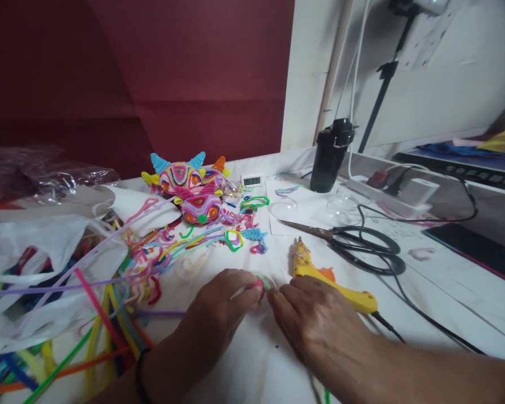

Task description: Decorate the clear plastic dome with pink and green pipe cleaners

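Observation:
Low over the white tabletop, my left hand [225, 306] pinches a small pink and green pipe cleaner piece [260, 284] with a clear rim beside it. The closed fingers of my right hand [313, 314] meet the piece from the other side. Much of it is hidden by the fingers. Just beyond my right hand lies a yellow hot glue gun [340, 290], nozzle pointing away. Black-handled scissors [353, 244] rest farther right. Several dragon-like heads [189, 188], covered in coiled pipe cleaners with blue horns, stand at the back.
Loose pipe cleaners [96, 314] and a white plastic bag [37, 264] crowd the left side. Pipe cleaner scraps [147, 266] lie mid-table. Behind are a small digital clock [251, 180] and a black cup [330, 157]. A power strip [387, 196], cable and dark phone [475, 249] occupy the right.

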The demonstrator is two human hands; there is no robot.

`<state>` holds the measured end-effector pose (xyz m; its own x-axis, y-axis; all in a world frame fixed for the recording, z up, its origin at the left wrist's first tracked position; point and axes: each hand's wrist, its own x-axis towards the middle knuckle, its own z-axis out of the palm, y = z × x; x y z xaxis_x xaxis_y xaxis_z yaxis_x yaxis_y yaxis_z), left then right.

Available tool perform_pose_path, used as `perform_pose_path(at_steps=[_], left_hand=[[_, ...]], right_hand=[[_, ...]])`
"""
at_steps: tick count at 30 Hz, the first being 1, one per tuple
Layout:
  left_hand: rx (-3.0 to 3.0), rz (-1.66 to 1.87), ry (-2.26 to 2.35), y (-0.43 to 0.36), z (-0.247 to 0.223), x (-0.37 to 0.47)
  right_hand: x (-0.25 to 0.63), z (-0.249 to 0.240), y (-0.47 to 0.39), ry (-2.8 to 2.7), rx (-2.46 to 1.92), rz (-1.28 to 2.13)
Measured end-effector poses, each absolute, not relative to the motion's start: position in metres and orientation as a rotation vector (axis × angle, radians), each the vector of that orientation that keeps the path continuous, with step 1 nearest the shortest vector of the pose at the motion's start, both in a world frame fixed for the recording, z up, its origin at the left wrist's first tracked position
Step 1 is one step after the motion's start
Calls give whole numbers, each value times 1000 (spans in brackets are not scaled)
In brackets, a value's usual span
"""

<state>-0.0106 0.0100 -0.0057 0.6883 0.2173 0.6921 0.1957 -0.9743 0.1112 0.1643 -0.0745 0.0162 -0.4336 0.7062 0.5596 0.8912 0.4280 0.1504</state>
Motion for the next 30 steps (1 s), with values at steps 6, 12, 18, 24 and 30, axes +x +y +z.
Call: perform_pose_path(at_steps=[6, 12, 18, 24, 30], left_hand=[[2858, 1170, 284, 9, 3, -7], [2835, 1174, 316, 8, -2, -8], [2824, 1144, 315, 8, -7, -9], [2946, 996, 316, 3, 7, -11], [2995, 834, 341, 1, 17, -14]], right_hand=[[155, 14, -75, -2241, -1333, -692], [155, 10, -74, -2238, -1342, -720], [155, 9, -78, -2254, -1366, -579], [167, 18, -87, -2316, -1361, -193], [191, 23, -83, -2248, -1497, 11]])
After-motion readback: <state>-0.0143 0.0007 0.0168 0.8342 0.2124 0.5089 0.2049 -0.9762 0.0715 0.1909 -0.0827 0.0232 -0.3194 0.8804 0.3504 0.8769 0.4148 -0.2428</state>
